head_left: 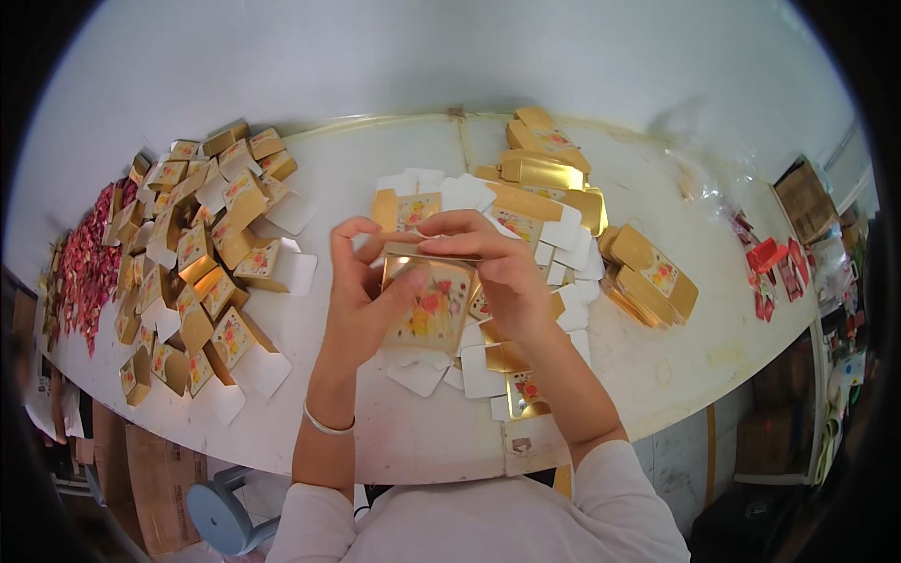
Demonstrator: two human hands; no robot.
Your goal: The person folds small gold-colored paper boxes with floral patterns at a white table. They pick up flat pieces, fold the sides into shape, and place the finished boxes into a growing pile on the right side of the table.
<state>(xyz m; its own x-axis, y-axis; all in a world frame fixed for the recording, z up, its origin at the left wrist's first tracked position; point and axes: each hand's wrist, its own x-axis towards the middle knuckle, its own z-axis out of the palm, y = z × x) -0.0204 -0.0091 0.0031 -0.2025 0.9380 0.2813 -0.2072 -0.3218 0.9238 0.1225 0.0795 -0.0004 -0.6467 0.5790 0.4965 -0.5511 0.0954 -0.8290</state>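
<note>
A small gold carton with a flower print (434,314) is held up in front of me, above the middle of the table. My left hand (357,305) grips its left side, the thumb lying across the printed face and the fingers behind. At the upper right edge, my right hand (511,281) has its fingers bent over the carton's top; its thumb is partly hidden. Under and around my hands lie unfolded gold-and-white carton blanks (563,235), overlapping in a loose heap. The carton's inside does not show.
Many folded gold cartons (202,253) are heaped on the left, beside a pile of dark pink dried petals (89,253). Flat carton stacks (648,277) lie right of centre. Red packets (770,263) sit at the far right. A blue stool (221,516) stands below the table edge.
</note>
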